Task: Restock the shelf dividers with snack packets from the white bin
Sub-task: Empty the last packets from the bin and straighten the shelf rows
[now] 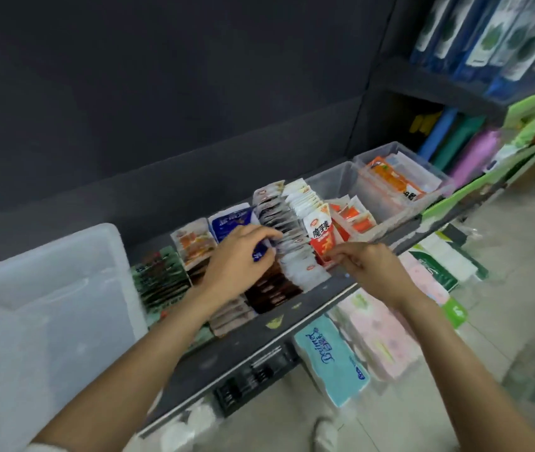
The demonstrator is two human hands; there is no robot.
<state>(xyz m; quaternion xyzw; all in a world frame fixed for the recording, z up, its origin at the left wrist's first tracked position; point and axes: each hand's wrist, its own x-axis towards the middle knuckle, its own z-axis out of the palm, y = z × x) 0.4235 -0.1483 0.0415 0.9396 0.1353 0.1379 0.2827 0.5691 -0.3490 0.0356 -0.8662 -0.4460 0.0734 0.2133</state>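
**Hand and packet positions at the dark grey shelf**

Use the dark grey metal shelf point(295, 324) as your reference. Below its front edge stand soft tissue packs, one teal pack point(331, 363) nearest you and pink packs point(387, 337) to its right.

On the shelf's left end sits the translucent white plastic bin point(41, 308).

Your left hand point(240, 259) lies over the middle rows of upright snack packets, fingers curled round a blue-and-white packet point(259, 254). Your right hand point(374, 265) is just above the shelf's front edge, its fingertips point(333, 255) pinching the lower corner of a red-and-white snack packet point(321, 238) at the front of its row.

Between your hands run a white packet row point(292, 230) and a dark brown row point(272, 291). Green packets point(158, 275) stand beside the bin.

Farther right on the shelf, clear plastic divider boxes point(400, 177) hold orange packets.
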